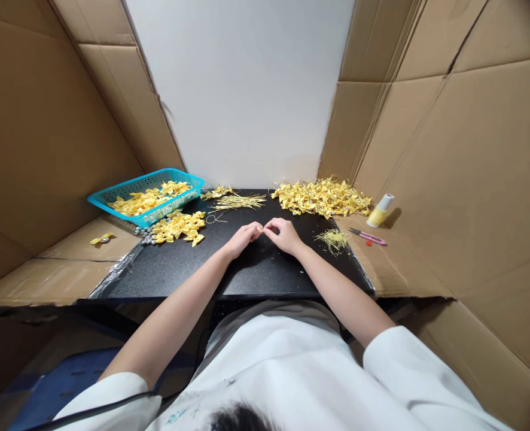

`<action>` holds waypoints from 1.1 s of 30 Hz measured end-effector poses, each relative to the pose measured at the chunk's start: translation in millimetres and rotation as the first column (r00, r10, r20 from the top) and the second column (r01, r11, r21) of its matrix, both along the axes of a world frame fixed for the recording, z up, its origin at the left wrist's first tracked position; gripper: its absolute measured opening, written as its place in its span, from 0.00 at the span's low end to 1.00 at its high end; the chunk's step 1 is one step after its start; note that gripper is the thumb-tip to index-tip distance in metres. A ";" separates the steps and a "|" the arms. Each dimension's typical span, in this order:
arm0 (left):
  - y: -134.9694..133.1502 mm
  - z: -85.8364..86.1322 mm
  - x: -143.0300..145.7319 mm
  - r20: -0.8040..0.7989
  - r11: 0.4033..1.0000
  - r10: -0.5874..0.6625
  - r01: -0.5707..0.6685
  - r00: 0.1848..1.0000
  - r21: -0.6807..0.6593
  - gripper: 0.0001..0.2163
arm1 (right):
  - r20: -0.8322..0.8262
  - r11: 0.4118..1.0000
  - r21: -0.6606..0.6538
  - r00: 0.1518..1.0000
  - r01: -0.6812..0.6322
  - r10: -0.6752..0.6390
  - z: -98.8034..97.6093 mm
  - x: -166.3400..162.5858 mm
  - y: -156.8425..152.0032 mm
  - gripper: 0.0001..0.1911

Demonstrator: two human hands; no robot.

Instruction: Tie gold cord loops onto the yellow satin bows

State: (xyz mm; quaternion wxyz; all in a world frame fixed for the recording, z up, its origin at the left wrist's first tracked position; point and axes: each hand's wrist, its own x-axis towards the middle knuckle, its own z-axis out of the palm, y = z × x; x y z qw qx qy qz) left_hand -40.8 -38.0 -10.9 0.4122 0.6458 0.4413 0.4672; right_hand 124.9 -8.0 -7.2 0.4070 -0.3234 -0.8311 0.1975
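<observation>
Over the middle of the black table, my left hand (245, 237) and my right hand (285, 235) meet fingertip to fingertip. Both are closed in a pinch. Something tiny, perhaps yellowish, is at their fingertips, too small to name. Left of my left hand lies a heap of yellow ribbon bows (179, 227), with silvery beads at its left edge. Beyond my hands is a bundle of thin yellow cords (240, 202). A larger pile of yellow bows with loose cord ends (321, 196) spreads behind my right hand. Cut cord scraps (333, 240) lie to its right.
A turquoise plastic basket (146, 181) holding yellow bows stands back left. One bow with a silvery bead (102, 239) rests on the left cardboard. At right are a white-capped yellow bottle (380, 211) and pink-handled snips (369, 236). Cardboard walls (462, 155) rise on both sides.
</observation>
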 end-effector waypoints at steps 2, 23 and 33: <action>0.6 -0.7 -0.1 0.014 1.000 -0.002 0.002 1.000 -0.006 0.06 | -0.022 1.000 -0.002 1.000 -0.002 0.002 0.0 -0.1 -0.5 0.05; -0.3 1.2 1.2 0.045 0.997 0.059 -0.057 0.997 -0.042 0.06 | -0.166 0.991 -0.103 0.984 -0.088 0.070 -1.0 -1.9 -2.1 0.05; 0.1 2.6 0.1 0.022 0.997 0.052 -0.050 0.998 -0.055 0.10 | -0.178 0.989 -0.150 0.984 -0.014 -0.013 4.3 5.9 7.9 0.06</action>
